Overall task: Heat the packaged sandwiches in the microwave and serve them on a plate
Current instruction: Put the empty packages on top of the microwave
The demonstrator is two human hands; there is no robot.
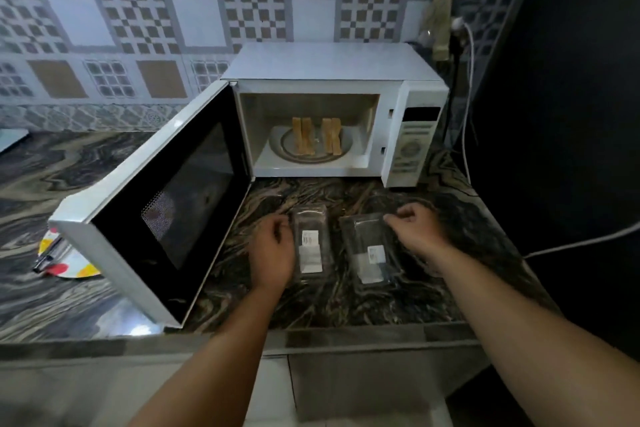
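Both forearms come in from the bottom of the frame. Left hand (273, 255) sits at frame centre, fingers curled against the left edge of the left package (311, 243); looks like a grip on its side, though the fingertips are hidden behind the plastic. Right hand (417, 230), right of centre, has its fingers curled and pinching the upper right corner of the right package (369, 250). Both packages are clear plastic with white labels, lying flat side by side on the dark marbled counter (346, 298), just apart from each other; can't tell whether anything is inside them. Behind them, upper centre: white microwave (332, 66), door (166, 198) swung fully open to the left. Inside, two sandwiches (317, 135) stand on edge side by side on the turntable (287, 149), unwrapped. Control panel (414, 146) on the microwave's right side. Left edge of the frame: a colourful spotted plate (74, 269) on the counter, partly hidden behind the door, with a dark utensil lying on it. White cable (468, 80) runs down the right side by the dark wall.
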